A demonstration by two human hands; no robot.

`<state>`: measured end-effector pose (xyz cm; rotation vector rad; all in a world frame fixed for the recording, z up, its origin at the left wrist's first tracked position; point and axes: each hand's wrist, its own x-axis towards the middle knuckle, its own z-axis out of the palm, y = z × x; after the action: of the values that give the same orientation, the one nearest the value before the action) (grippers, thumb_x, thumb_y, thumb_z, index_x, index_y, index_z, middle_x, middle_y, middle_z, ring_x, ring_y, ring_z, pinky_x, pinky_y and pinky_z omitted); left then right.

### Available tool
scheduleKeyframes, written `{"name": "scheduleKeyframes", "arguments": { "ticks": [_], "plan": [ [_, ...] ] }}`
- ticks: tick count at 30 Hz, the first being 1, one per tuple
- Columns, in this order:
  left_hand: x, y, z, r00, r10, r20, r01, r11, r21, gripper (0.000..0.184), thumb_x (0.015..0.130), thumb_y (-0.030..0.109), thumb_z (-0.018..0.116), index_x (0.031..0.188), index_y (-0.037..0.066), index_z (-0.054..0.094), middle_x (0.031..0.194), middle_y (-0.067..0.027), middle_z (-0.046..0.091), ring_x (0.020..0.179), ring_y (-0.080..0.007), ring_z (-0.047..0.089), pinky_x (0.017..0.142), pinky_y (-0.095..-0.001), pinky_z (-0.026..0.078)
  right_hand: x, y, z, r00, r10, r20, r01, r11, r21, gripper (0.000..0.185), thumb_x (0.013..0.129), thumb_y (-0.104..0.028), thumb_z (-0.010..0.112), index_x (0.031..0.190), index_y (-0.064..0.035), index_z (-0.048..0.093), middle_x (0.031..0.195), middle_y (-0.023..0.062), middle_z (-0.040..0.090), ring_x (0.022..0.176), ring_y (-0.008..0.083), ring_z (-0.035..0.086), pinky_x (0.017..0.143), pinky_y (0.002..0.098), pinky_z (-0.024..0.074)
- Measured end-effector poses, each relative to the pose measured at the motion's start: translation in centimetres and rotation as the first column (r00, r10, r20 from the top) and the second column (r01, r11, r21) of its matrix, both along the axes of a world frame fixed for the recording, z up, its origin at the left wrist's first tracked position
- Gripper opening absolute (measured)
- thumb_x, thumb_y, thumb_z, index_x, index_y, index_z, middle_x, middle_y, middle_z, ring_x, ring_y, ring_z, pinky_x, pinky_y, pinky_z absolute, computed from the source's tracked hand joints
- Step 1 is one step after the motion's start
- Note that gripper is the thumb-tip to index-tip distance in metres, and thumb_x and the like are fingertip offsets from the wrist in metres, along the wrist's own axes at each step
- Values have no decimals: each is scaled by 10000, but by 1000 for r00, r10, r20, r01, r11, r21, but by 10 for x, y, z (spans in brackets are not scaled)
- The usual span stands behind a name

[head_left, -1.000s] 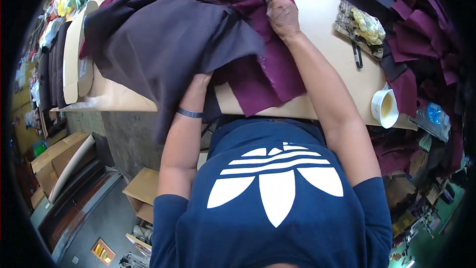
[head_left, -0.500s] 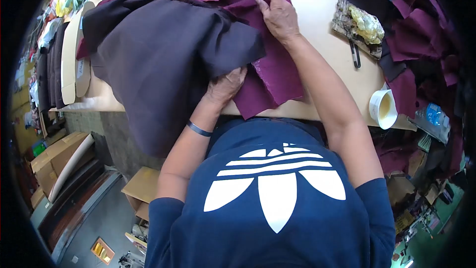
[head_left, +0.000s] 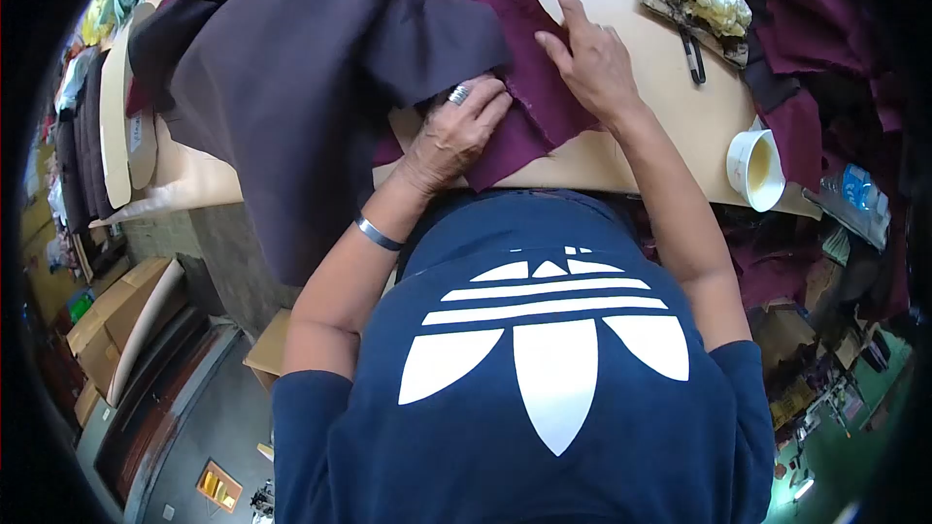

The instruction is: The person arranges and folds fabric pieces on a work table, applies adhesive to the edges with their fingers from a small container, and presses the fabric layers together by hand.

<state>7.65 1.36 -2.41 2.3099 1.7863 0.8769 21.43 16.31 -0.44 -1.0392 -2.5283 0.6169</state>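
Note:
A large dark grey-brown cloth (head_left: 282, 58) drapes over the front edge of the table on the left. Beside it lies a maroon cloth piece (head_left: 529, 58) with a frayed edge. My left hand (head_left: 451, 136), with a ring and a metal bracelet, rests over the maroon cloth where the dark one meets it. Its fingers are curled together, pinching cloth at that edge; the fingertips are partly hidden. My right hand (head_left: 599, 66) is open at the right side of the maroon cloth, index finger stretched forward and thumb apart.
On the table (head_left: 670, 136) at right are a yellowish crumpled lump (head_left: 714, 0) on a patterned bundle, a black-handled tool (head_left: 693, 56) and a white cup (head_left: 755, 170) of liquid. Cloth scraps (head_left: 815, 24) pile up far right. Cardboard (head_left: 116, 116) stands at left.
My left hand has come out from under the dark cloth and moved up onto the maroon piece. My right hand has shifted right and toward me. The maroon piece has turned slightly.

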Motion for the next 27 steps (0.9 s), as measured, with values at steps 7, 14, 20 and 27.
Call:
{"name": "scheduleKeyframes", "arguments": {
  "ticks": [7, 14, 20, 27],
  "plan": [
    [18, -8, -5, 999, -32, -26, 30, 998, -62, 298, 780, 66, 510, 1069, 37, 576, 1094, -87, 515, 1122, -236, 497, 1014, -477, 326, 40, -24, -19, 989, 115, -94, -96, 978, 187, 661, 778, -131, 635, 1371, -163, 346, 728, 90, 614, 630, 241, 573, 669, 361, 419],
    [18, -11, 0, 992, -48, -118, 35, 993, -111, 335, 810, 52, 479, 1133, 53, 568, 1152, -79, 504, 1186, -224, 468, 1060, -487, 259, 54, -32, -21, 985, 73, -156, -47, 985, 164, 637, 768, -40, 615, 1355, -125, 380, 709, 63, 578, 638, 213, 546, 666, 331, 393],
    [18, -9, 2, 980, -68, -187, 47, 992, -114, 366, 812, 68, 474, 1170, 53, 547, 1196, -75, 494, 1196, -223, 461, 1026, -523, 296, 58, -27, -27, 956, 133, -261, -99, 985, 142, 632, 754, -8, 618, 1339, -116, 404, 743, 62, 582, 626, 210, 522, 655, 332, 386],
    [24, -12, 1, 969, -67, -240, 42, 993, -109, 394, 818, 145, 476, 1209, 140, 531, 1184, -103, 486, 1203, -275, 429, 996, -600, 280, 56, -29, -24, 952, 154, -265, -111, 979, 169, 620, 753, 5, 605, 1330, -125, 420, 865, 53, 631, 640, 205, 522, 668, 326, 384]
  ]
}}
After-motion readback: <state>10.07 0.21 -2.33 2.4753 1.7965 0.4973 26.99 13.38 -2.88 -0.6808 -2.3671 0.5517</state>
